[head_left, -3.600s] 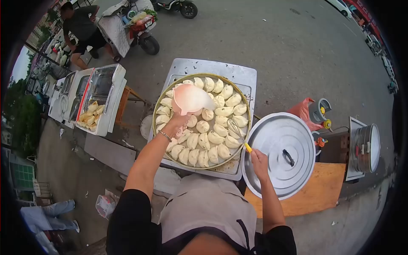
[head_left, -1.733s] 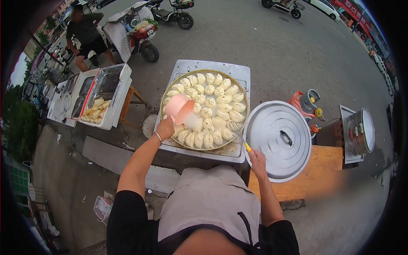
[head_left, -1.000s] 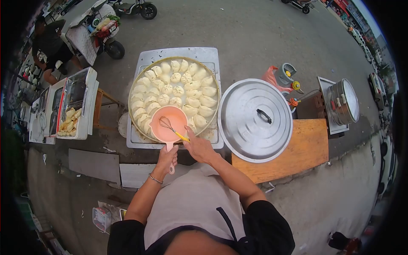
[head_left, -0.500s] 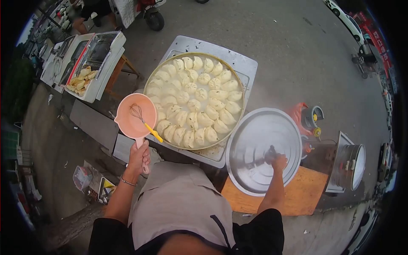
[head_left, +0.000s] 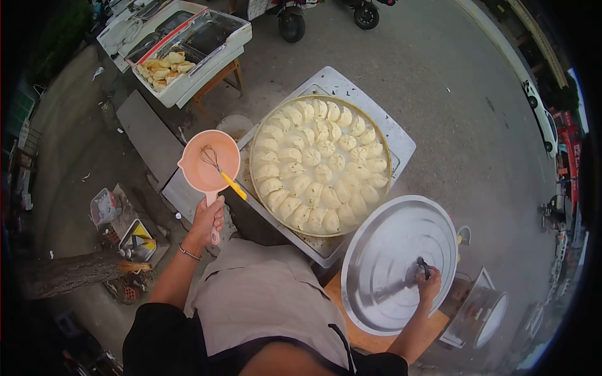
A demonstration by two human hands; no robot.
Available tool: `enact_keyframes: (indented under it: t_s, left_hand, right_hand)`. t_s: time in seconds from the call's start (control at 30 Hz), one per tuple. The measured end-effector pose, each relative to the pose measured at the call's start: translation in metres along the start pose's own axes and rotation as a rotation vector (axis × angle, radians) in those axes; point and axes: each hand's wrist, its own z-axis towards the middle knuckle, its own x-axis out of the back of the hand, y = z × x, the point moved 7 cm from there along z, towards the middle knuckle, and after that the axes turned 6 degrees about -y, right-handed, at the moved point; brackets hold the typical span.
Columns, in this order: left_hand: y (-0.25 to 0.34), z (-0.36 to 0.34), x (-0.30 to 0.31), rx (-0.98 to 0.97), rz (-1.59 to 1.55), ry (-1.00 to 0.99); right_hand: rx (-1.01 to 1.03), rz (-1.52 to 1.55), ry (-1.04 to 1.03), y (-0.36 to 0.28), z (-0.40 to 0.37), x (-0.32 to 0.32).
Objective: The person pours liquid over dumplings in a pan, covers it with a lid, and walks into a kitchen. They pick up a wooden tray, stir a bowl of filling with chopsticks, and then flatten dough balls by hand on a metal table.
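Note:
My left hand is closed round the handle of a pink ladle-like scoop. Inside it rests a wire whisk with a yellow handle that leans over the rim. My right hand grips the black knob of a large round metal lid, held beside the pan and tilted. In front of me, a wide round pan holds rings of pale, pleated dumplings in cloudy liquid. The lid's near rim comes close to the pan's lower right edge.
The pan sits on a metal-topped stand. At upper left, a white display box holds browned dumplings. An orange board lies under the lid, with a metal pot at right. Scooter wheels show at the top.
My right hand has raised and tilted the lid above the orange board. The view has shifted, so the pan sits further right and lower. My left hand still holds the scoop.

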Motion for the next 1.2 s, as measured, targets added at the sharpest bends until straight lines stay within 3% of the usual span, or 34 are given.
enact_keyframes:
  t_s: [0.17,0.47,0.57,1.0,1.1,1.17,1.2]
  left_hand:
    - [0.012,-0.004,0.025,-0.023,-0.047,-0.010]
    - [0.010,-0.032,0.088,-0.034,-0.120,0.093]
    - [0.006,-0.048,0.101,-0.027,-0.171,0.156]
    - [-0.001,-0.065,0.116,0.009,-0.175,0.136]
    - [0.011,-0.056,0.112,0.014,-0.097,0.063]
    - [0.017,-0.047,0.107,0.033,-0.050,0.003]
    - [0.018,-0.039,0.105,0.035,-0.012,-0.033]
  right_hand:
    - [0.185,-0.028,-0.019,-0.150,0.058,0.017]
    - [0.452,0.054,-0.073,-0.407,0.164,-0.055]
    - [0.424,0.033,-0.169,-0.463,0.178,-0.080]
    - [0.457,0.089,-0.150,-0.488,0.188,-0.115]
    - [0.461,-0.054,0.083,-0.489,0.170,-0.095]
    - [0.487,0.131,0.246,-0.500,0.140,-0.062]
    - [0.582,0.185,0.175,-0.510,0.122,-0.051]
